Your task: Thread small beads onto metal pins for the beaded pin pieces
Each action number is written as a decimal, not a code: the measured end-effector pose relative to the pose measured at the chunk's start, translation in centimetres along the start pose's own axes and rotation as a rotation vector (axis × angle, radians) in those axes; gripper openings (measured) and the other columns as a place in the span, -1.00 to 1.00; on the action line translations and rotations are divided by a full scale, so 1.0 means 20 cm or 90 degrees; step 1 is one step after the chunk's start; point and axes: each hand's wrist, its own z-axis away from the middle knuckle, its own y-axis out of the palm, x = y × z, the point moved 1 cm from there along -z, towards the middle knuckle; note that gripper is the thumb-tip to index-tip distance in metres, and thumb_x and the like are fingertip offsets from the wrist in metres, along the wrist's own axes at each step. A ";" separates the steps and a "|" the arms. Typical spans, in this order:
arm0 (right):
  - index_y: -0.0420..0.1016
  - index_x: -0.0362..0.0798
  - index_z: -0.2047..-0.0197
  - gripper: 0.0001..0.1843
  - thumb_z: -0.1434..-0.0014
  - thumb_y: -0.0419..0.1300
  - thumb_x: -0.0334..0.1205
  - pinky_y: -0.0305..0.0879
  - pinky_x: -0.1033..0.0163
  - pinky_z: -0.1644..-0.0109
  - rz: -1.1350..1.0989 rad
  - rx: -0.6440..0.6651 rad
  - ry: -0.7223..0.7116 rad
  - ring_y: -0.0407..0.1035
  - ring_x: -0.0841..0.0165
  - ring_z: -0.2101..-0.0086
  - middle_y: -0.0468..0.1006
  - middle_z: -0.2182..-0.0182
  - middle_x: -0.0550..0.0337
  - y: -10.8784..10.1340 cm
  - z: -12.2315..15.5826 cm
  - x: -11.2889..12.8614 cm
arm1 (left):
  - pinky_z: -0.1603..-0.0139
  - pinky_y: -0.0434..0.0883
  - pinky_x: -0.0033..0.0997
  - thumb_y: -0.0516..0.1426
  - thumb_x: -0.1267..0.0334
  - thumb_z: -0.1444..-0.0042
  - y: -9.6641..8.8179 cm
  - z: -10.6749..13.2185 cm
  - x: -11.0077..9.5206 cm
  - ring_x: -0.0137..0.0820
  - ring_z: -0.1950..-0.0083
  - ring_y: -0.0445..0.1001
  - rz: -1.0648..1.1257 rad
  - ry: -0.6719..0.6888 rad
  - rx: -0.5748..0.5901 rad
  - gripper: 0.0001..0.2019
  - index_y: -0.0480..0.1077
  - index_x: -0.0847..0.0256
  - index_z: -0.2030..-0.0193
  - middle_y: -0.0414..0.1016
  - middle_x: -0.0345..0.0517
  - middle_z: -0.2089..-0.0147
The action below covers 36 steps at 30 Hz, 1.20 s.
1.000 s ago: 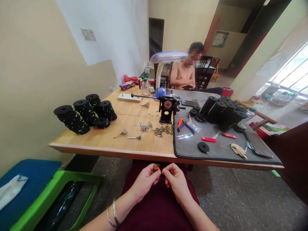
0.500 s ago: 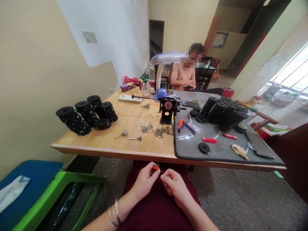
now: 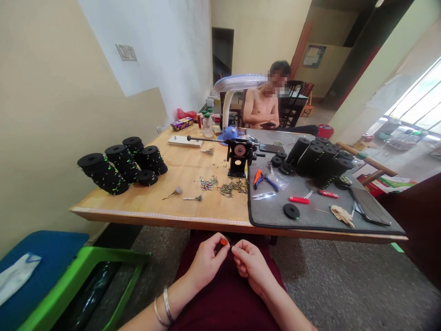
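Note:
Over my lap, just in front of the table's edge, my left hand point(image 3: 208, 257) is closed around a small orange object point(image 3: 224, 241) that sticks out between thumb and forefinger. Its kind is too small to tell. Close beside it, my right hand point(image 3: 251, 263) is closed in a pinch. Something thin and pale seems to run between the two sets of fingertips, but I cannot make out what it is. On the tabletop beyond lie two small piles of tiny parts, a coloured one point(image 3: 208, 183) and a brass-toned one point(image 3: 231, 187).
A black hand-cranked winder point(image 3: 237, 158) stands mid-table by a lamp point(image 3: 228, 133). Stacked black foam spools point(image 3: 117, 168) are at left, more point(image 3: 315, 158) at right. Pliers point(image 3: 264, 180), scissors point(image 3: 264, 196) and red-handled tools point(image 3: 299, 200) lie on the grey mat point(image 3: 268, 214). A person sits opposite.
The orange object shows slightly more between my left fingers. My right hand has shifted a little, its fingertips still near the left ones. The view has moved very slightly.

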 end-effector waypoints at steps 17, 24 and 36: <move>0.26 -0.04 0.44 -0.65 0.08 0.29 0.00 -0.32 0.47 0.73 0.009 -0.058 -0.054 -0.18 0.64 0.80 0.15 0.84 0.55 -0.03 -0.03 -0.02 | 0.33 0.27 -0.44 0.09 0.24 -0.06 0.03 0.01 -0.02 -0.38 0.40 0.34 -0.031 0.009 0.037 -0.87 0.40 0.21 0.44 0.42 -0.16 0.47; 0.24 -0.03 0.42 -0.66 0.05 0.28 -0.01 -0.36 0.46 0.70 -0.025 -0.056 -0.060 -0.22 0.64 0.78 0.13 0.81 0.56 -0.05 -0.03 -0.03 | 0.31 0.29 -0.44 0.10 0.29 -0.03 0.03 0.01 -0.03 -0.38 0.40 0.35 -0.016 -0.012 0.055 -0.88 0.41 0.23 0.46 0.45 -0.15 0.46; 0.24 -0.03 0.41 -0.63 0.03 0.27 0.05 -0.32 0.43 0.64 0.021 -0.006 -0.064 -0.23 0.59 0.70 0.06 0.74 0.53 -0.02 -0.01 -0.02 | 0.29 0.33 -0.42 0.19 0.17 0.01 0.01 -0.01 -0.02 -0.34 0.38 0.42 0.064 -0.075 0.028 -0.82 0.52 0.25 0.43 0.56 -0.08 0.44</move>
